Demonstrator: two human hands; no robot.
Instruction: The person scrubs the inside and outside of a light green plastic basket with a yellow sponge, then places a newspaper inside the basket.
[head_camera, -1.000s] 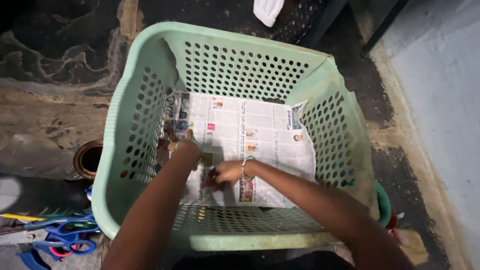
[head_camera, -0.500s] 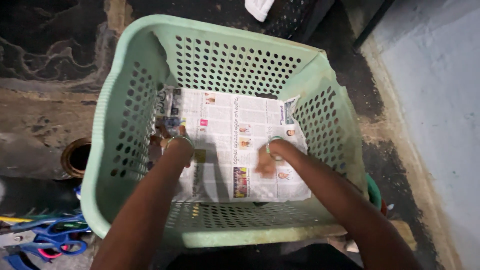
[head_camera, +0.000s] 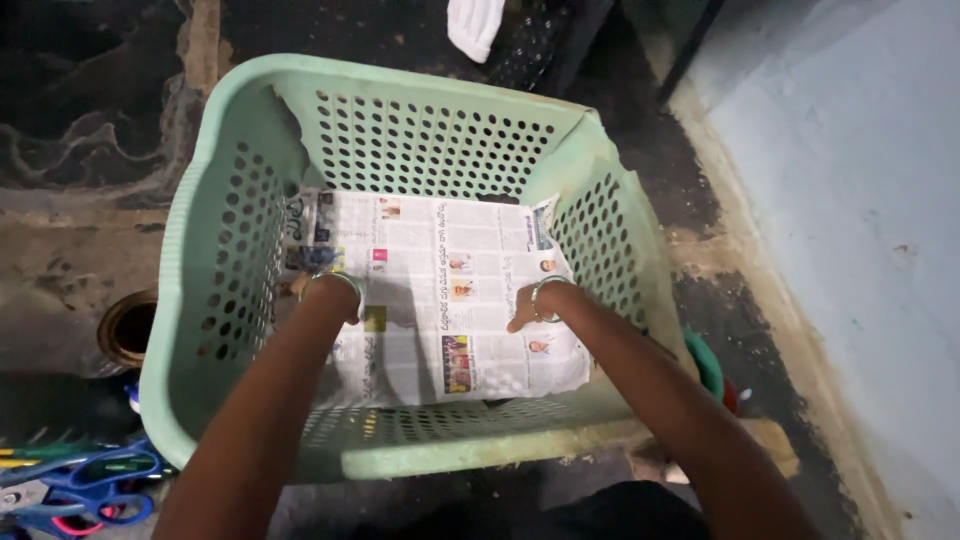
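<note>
A pale green perforated plastic basket (head_camera: 205, 250) stands on a dark floor, and a sheet of newspaper (head_camera: 450, 290) lies across its bottom. Both my arms reach down into it. My left hand (head_camera: 322, 292) rests at the newspaper's left edge near the basket's left wall, its fingers hidden below the bangled wrist. My right hand (head_camera: 528, 308) presses down on the right part of the newspaper, fingers spread against the paper, a bangle on the wrist. Neither hand lifts anything.
Blue and pink scissors (head_camera: 85, 485) lie on the floor at the lower left. A round rusty pipe opening (head_camera: 125, 325) sits left of the basket. A white cloth (head_camera: 475, 25) lies beyond it. A light blue wall (head_camera: 860, 200) runs along the right.
My hands have slid apart over the newspaper, the left toward the left wall and the right toward the right side. The paper lies flatter.
</note>
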